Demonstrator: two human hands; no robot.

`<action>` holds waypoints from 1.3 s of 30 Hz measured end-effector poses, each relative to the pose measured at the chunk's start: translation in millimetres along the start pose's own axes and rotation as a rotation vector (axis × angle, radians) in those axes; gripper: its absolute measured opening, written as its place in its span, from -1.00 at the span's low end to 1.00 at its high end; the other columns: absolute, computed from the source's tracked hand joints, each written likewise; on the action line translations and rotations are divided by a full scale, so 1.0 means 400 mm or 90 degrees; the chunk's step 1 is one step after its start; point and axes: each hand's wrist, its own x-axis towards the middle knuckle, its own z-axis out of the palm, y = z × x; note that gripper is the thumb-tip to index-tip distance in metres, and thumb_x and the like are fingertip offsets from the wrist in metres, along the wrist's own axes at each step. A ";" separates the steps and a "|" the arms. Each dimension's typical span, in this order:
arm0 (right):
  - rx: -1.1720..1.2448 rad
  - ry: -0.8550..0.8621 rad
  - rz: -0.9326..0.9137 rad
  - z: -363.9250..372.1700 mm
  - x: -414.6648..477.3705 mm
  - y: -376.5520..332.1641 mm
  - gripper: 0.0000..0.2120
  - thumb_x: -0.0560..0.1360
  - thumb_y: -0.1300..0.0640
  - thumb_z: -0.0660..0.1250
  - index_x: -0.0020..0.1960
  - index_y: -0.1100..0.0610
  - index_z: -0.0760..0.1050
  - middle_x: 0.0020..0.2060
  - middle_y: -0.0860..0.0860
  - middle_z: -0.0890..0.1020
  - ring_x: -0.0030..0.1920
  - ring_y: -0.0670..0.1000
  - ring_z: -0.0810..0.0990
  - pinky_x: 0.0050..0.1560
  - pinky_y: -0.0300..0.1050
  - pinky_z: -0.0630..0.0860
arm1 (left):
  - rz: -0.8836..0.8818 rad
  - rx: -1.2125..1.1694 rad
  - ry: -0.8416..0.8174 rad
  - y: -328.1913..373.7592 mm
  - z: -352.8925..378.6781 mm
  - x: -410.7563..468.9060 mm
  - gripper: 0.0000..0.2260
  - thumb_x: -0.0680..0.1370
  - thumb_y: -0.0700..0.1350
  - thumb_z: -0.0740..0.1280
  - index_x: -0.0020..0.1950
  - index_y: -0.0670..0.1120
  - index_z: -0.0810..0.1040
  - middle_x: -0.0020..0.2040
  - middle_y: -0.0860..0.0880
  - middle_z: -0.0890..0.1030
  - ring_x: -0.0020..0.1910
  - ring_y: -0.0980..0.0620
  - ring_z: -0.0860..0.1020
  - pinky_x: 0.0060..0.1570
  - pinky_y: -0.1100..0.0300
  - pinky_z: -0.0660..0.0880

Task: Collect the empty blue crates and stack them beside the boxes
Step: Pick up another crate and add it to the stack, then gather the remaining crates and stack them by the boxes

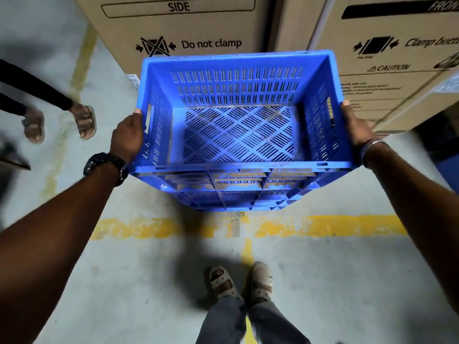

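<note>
An empty blue slotted crate (238, 60) fills the middle of the head view, held level in front of me. My left hand (128, 136) grips its left side at the handle slot, thumb over the rim. My right hand (354, 126) grips the right side the same way. Under the held crate, more blue crates (238, 192) show as a stack; I cannot tell whether the held one touches them. Two big cardboard boxes stand right behind: one marked "Do not clamp" (178, 26) and one marked "CAUTION" (387, 70).
Another person's sandalled feet (84, 122) stand on the concrete floor at the left. My own feet (241, 281) are below the crates, behind a worn yellow floor line (347, 225). A dark blue object (447, 167) sits at the right edge.
</note>
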 end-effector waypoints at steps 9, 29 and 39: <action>-0.128 0.133 -0.226 -0.198 -0.151 -0.089 -0.33 0.55 -0.31 0.22 0.48 0.11 0.27 0.44 0.13 0.42 0.41 0.13 0.41 0.39 -0.03 0.32 | 0.255 0.100 0.086 0.299 0.034 -0.146 -0.34 0.56 0.21 0.11 0.49 -0.22 0.42 0.49 -0.26 0.44 0.49 -0.23 0.39 0.47 -0.08 0.26; -0.268 0.725 -0.092 -1.144 -1.237 0.055 -0.26 0.51 -0.36 0.20 0.50 0.11 0.30 0.50 0.07 0.34 0.50 0.06 0.28 0.46 0.00 0.24 | 0.919 0.045 -0.265 1.331 0.296 -1.150 -0.31 0.61 0.25 0.22 0.61 -0.13 0.22 0.60 -0.23 0.26 0.57 -0.26 0.22 0.52 -0.25 0.13; -0.126 0.923 0.276 -1.053 -1.996 0.595 -0.18 0.47 -0.48 0.11 0.51 0.06 0.26 0.53 0.04 0.28 0.55 0.00 0.17 0.52 -0.05 0.15 | 1.143 -0.005 -0.622 1.170 0.487 -1.935 -0.29 0.59 0.30 0.14 0.61 -0.11 0.27 0.63 -0.13 0.25 0.61 -0.07 0.19 0.56 -0.07 0.12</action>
